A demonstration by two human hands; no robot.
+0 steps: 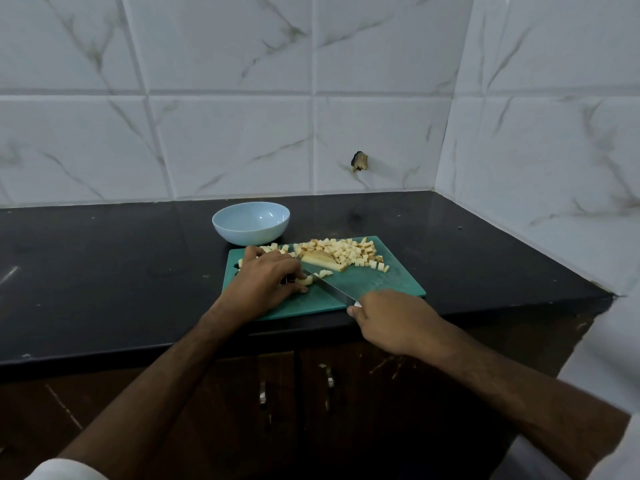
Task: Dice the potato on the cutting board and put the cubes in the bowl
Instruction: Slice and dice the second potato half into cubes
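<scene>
Most of the dicing looks done. A heap of cubes (pixel 346 252) lies on the far part of the board (pixel 381 282), with one uncut wedge (pixel 320 260) beside it. The left hand (pixel 266 278) curls its fingers over a small potato piece (pixel 306 280) at the board's near left, pinning it down. The right hand (pixel 391 317) is wrapped round the knife (pixel 329 287) handle, blade slanting across the board and meeting that piece — a cut in progress, I judge. The bowl (pixel 251 221) sits just behind the board on the counter (pixel 104 271) and (as far as its inside shows) holds nothing. Left to do: finish this piece, dice the wedge — then move every cube over.
</scene>
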